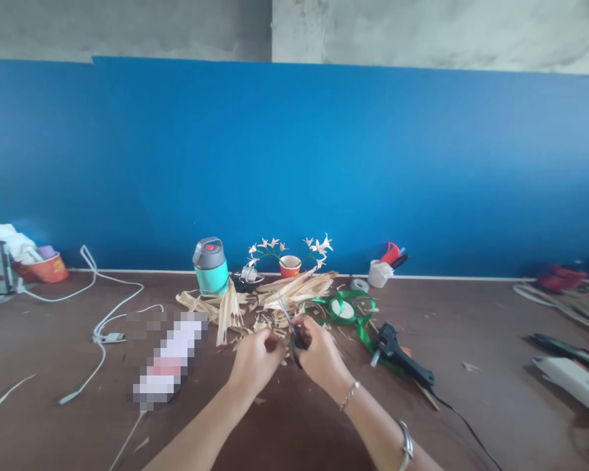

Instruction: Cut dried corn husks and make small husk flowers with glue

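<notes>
My right hand [320, 350] is wrapped round the dark handles of a pair of scissors [287, 316], whose metal blades point away over the husk pieces. Close beside it, my left hand [256, 361] is closed in a pinch; what its fingertips hold, if anything, is too small to make out. Dried corn husks [302, 289] lie just beyond both hands, with small scraps scattered around. A roll of green ribbon [342, 309] sits to the right of the scissors, partly unwound. Behind the husks, a red paper cup [290, 266] holds stems with pale flowers [321, 246].
A black glue gun [401, 355] with a cord lies on the right. A turquoise jar [211, 269] stands at the back left, near a blurred-out object [169, 363] and white cables [103, 320]. A white cup [379, 273] with tools and a tape roll [359, 284] are by the blue partition [294, 150].
</notes>
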Available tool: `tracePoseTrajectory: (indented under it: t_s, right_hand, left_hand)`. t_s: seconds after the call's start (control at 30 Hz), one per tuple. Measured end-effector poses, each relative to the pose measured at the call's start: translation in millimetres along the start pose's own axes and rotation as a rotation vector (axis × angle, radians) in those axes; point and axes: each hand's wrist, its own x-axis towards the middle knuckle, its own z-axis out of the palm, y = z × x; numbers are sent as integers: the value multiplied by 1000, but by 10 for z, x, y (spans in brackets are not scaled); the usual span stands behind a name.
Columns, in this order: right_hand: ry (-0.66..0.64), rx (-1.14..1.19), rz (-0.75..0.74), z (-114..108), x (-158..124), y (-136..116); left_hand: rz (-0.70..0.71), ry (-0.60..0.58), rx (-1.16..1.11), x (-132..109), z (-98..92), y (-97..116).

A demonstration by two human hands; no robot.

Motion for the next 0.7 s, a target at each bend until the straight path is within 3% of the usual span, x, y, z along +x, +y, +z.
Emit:
tracePoseTrajectory:
  t_s: [0.1,0.17,0.27,0.37,0.53,0.7]
  right_hand:
    - [-8,-27,14,-30,13,-11]
    - [-23,-24,8,-40,26,-5]
    - [-44,-23,-25,-39,38,7]
    - [-18,-69,-40,-65,56,20]
    - [183,-431,44,-258,150,126]
    - [103,-711,182,-451,211,251]
  left_hand:
    - [28,80,-33,38,-50,-27]
    - [108,49,-50,59,-74,-41]
    - [238,-33,119,69,-76,-39]
    - [320,-31,300,76,-76,-35]
    - [360,-12,466,108,-118,-87]
    - [403,-131,581,87,-109,-135]
